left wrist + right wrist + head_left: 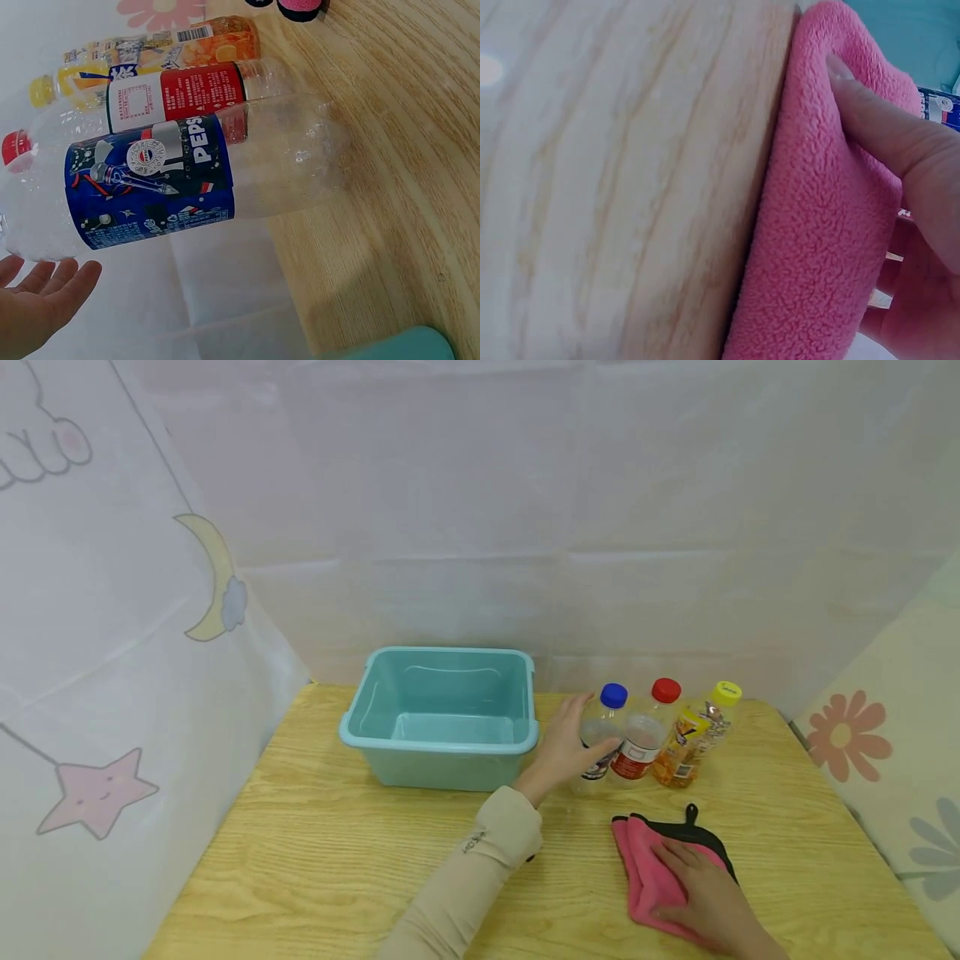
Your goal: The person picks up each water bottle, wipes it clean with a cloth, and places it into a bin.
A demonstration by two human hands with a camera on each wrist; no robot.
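Note:
My left hand (567, 742) is beside a clear Pepsi bottle (150, 180) with a blue cap (613, 696). In the left wrist view the fingers (64, 289) are spread and lie just off the bottle's side near its shoulder. On the front right of the table, my right hand (708, 893) grips a folded pink fleecy cloth (651, 868) with black trim. In the right wrist view the thumb (877, 120) sinks into a fold of the cloth (817, 225), while the other fingers are partly hidden behind it.
A red-capped bottle (637, 747) stands right of the Pepsi bottle, then a yellow-capped bottle (681, 747) with an orange label. Left of my left hand sits a teal plastic tub (442, 768). A white printed sheet (465, 510) hangs behind the wooden table (300, 860).

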